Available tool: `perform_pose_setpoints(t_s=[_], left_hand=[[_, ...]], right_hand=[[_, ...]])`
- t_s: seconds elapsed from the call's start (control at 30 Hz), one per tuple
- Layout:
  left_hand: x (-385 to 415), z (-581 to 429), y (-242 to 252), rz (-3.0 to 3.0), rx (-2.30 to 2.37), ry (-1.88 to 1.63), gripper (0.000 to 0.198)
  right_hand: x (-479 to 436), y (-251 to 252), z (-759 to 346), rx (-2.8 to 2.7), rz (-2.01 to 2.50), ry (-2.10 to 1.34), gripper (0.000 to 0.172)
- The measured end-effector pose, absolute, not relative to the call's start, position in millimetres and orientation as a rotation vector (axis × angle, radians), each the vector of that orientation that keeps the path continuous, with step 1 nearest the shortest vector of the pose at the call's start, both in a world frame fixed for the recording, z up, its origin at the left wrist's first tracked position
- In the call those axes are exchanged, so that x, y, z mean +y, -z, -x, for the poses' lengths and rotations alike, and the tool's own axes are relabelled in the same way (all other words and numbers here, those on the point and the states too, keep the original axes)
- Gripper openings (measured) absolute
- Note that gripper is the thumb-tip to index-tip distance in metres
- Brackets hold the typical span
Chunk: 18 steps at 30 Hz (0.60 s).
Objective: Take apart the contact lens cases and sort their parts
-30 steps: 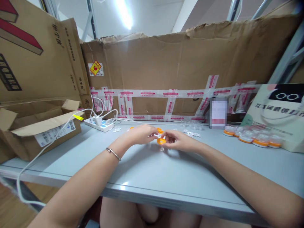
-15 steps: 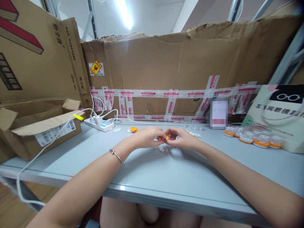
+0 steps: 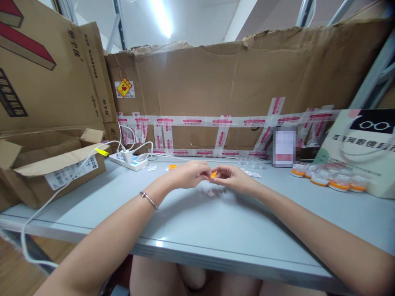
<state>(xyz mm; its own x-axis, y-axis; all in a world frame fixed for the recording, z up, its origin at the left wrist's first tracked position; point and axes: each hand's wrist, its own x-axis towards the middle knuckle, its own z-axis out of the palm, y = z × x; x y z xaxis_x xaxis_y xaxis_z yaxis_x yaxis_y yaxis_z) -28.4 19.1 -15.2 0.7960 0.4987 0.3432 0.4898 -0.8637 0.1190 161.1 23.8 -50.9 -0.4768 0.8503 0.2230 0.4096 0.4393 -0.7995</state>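
A small orange round part (image 3: 213, 175) is held up between my two hands above the middle of the table. My left hand (image 3: 193, 174) is closed, its thumb and fingers pinching the part's left side. From the other side my right hand (image 3: 236, 178) grips the same part with bent fingers. Fingers cover much of it, so its full shape is hidden. Just below the hands lies a small whitish clear piece (image 3: 210, 193). Another orange round part (image 3: 172, 167) rests on the table past my left wrist.
Several small white pieces (image 3: 152, 168) lie by a power strip (image 3: 129, 161). More white pieces (image 3: 252, 174) and clear caps (image 3: 249, 161) sit behind my right hand. Orange-and-clear containers (image 3: 339, 181) stand at right near a paper bag (image 3: 364, 148). An open carton (image 3: 58, 164) is at left.
The orange part between my fingers has turned to show more of its face. My left hand and forearm have shifted slightly left; the right hand's fingers have moved a little.
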Motion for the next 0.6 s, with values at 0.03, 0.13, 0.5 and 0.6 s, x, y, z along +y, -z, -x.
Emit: perform_pose_setpoints(t_s=[0.03,0.13,0.5,0.6], left_hand=[[22,32,14,-2.958,0.859,-0.582,0.014],[38,48,10,-2.949,1.170,-0.558,0.016],[75,81,27,-2.739,1.702,-0.003,0.021],[77,80,29,-2.741,1.691,-0.006,0.022]], right_hand=[[23,50,-161,-2.045,1.058,-0.925,0.039],[21,45,-161,-1.995,1.091,-0.919,0.040],[27,53,-167,-2.136,1.151,-0.853,0.032],[26,53,-168,-2.165,1.157,-0.861,0.032]])
